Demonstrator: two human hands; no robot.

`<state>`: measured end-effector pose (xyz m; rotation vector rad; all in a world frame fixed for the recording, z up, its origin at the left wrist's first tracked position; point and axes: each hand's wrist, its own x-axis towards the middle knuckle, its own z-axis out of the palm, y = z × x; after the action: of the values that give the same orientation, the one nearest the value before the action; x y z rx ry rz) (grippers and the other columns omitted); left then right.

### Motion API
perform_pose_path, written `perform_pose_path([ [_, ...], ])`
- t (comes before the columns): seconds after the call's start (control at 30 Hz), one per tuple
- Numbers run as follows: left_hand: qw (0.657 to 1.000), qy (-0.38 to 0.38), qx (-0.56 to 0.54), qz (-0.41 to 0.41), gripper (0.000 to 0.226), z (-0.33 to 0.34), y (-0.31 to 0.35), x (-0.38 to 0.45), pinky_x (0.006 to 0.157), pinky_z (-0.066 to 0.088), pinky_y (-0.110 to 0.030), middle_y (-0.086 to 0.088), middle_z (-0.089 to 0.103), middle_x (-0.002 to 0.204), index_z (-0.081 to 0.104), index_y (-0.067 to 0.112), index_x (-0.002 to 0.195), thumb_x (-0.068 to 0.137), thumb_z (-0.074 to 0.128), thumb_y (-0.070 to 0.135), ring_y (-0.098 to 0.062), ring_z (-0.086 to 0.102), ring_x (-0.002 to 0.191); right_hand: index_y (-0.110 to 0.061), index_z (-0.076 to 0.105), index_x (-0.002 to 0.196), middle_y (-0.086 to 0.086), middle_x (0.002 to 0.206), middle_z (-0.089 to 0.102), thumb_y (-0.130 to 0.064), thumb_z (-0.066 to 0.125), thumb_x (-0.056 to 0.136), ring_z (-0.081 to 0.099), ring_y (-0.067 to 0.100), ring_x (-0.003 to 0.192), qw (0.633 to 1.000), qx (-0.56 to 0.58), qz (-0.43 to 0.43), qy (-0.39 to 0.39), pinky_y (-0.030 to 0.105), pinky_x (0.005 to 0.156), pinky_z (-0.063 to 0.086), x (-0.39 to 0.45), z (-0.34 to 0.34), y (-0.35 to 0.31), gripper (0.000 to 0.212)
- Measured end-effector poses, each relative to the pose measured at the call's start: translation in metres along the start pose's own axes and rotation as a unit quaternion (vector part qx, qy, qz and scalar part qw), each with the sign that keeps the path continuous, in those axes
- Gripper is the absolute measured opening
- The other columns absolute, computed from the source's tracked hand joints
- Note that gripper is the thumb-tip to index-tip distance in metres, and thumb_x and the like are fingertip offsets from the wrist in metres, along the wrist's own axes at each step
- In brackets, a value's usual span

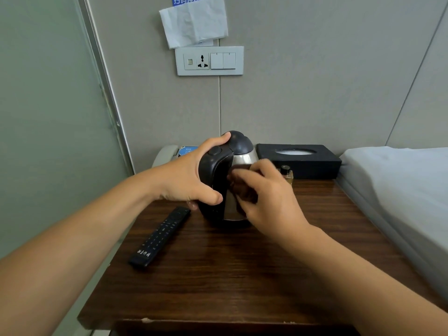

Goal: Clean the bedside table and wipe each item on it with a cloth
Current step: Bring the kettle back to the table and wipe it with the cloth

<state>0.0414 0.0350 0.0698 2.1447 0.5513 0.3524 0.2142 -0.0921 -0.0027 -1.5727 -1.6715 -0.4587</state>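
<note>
A steel electric kettle (238, 146) with a black lid and handle stands at the middle of the dark wooden bedside table (230, 275). My left hand (191, 175) grips the kettle's black handle, thumb low and fingers over the top. My right hand (269, 197) holds a dark brown cloth (242, 187) pressed against the kettle's steel side, and the hand is blurred. A black remote control (161, 236) lies on the table to the left of the kettle.
A black tissue box (300, 160) sits at the back right with a small perfume bottle (287, 174) in front of it. A telephone (169, 154) is at the back left. A bed (400, 190) borders the table's right side. A wall socket panel (209, 60) hangs above.
</note>
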Motion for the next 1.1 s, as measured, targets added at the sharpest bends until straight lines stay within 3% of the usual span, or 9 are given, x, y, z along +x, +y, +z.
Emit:
perform_pose_path([
  [0.13,1.0,0.004,0.01,-0.001,0.119,0.0,0.001,0.0,0.06,0.061,-0.042,-0.003,0.057,0.135,0.024,0.076,0.142,0.077,0.083,-0.004,-0.035,0.068,0.071,-0.025,0.068,0.131,0.001,0.119,0.053,-0.02,0.082,0.084,0.059,0.025,0.107,0.988,-0.019,-0.031,-0.147,0.042,0.083,0.061,-0.028,-0.002,0.009,0.049],
  [0.3,1.0,-0.005,0.028,0.003,0.119,-0.006,-0.003,0.002,0.065,0.064,-0.049,0.009,0.061,0.13,0.024,0.073,0.145,0.077,0.084,-0.004,-0.027,0.073,0.079,-0.024,0.072,0.123,-0.004,0.113,0.055,-0.017,0.08,0.087,0.059,0.015,0.1,0.995,0.005,0.094,-0.032,0.03,0.09,0.055,-0.022,-0.023,0.03,0.037],
  [0.37,0.999,-0.019,0.036,0.002,0.118,-0.017,-0.006,0.002,0.066,0.063,-0.048,0.012,0.073,0.101,0.026,0.07,0.147,0.077,0.083,-0.007,-0.023,0.073,0.076,-0.028,0.071,0.123,-0.011,0.108,0.054,-0.022,0.078,0.09,0.055,0.001,0.095,0.983,0.034,0.181,0.005,0.011,0.092,0.045,-0.018,-0.035,0.042,0.035],
  [0.43,0.998,-0.026,0.053,-0.003,0.116,-0.028,-0.007,0.0,0.066,0.062,-0.046,-0.001,0.071,0.082,0.03,0.067,0.148,0.078,0.082,-0.009,-0.022,0.07,0.075,-0.03,0.072,0.121,-0.013,0.105,0.055,-0.024,0.078,0.089,0.053,-0.006,0.092,0.973,0.045,0.222,0.039,0.0,0.086,0.037,-0.017,-0.044,0.051,0.033],
  [0.6,0.995,0.018,0.1,0.001,0.103,-0.039,-0.012,0.004,0.073,0.064,-0.058,-0.024,0.066,0.103,0.044,0.061,0.143,0.076,0.087,-0.005,-0.029,0.068,0.084,-0.031,0.071,0.121,-0.012,0.105,0.059,-0.029,0.078,0.089,0.055,-0.002,0.094,0.971,0.052,0.23,0.047,0.005,0.085,0.036,-0.026,-0.052,0.057,0.033],
  [0.77,0.991,0.016,0.134,0.012,0.093,-0.041,-0.016,0.006,0.073,0.065,-0.051,0.013,0.07,0.1,0.042,0.049,0.147,0.08,0.085,0.0,-0.024,0.07,0.093,-0.03,0.071,0.121,-0.011,0.107,0.061,-0.028,0.079,0.088,0.056,-0.001,0.097,0.973,0.061,0.219,0.046,0.004,0.085,0.037,-0.03,-0.053,0.056,0.034],
  [0.87,0.993,0.012,0.12,0.0,0.085,-0.04,-0.016,0.006,0.072,0.065,-0.05,0.006,0.065,0.123,0.04,0.045,0.148,0.087,0.08,0.001,-0.026,0.072,0.098,-0.032,0.07,0.121,-0.013,0.105,0.059,-0.028,0.079,0.089,0.055,-0.005,0.096,0.972,0.062,0.22,0.048,0.003,0.083,0.037,-0.029,-0.055,0.056,0.033],
  [1.03,0.991,0.042,0.122,-0.024,0.071,-0.034,-0.016,0.008,0.069,0.065,-0.05,-0.004,0.064,0.102,0.039,0.038,0.144,0.094,0.07,-0.002,-0.016,0.07,0.081,-0.028,0.071,0.121,-0.009,0.106,0.061,-0.028,0.079,0.088,0.056,0.0,0.096,0.97,0.064,0.23,0.042,0.003,0.082,0.037,-0.031,-0.055,0.055,0.033],
  [1.1,0.989,0.045,0.133,-0.039,0.062,-0.035,-0.015,0.009,0.067,0.065,-0.049,-0.011,0.064,0.103,0.039,0.035,0.138,0.095,0.071,0.003,-0.024,0.071,0.088,-0.027,0.071,0.121,-0.01,0.107,0.061,-0.029,0.079,0.088,0.056,-0.004,0.098,0.971,0.068,0.224,0.04,0.0,0.081,0.038,-0.032,-0.052,0.053,0.033],
])
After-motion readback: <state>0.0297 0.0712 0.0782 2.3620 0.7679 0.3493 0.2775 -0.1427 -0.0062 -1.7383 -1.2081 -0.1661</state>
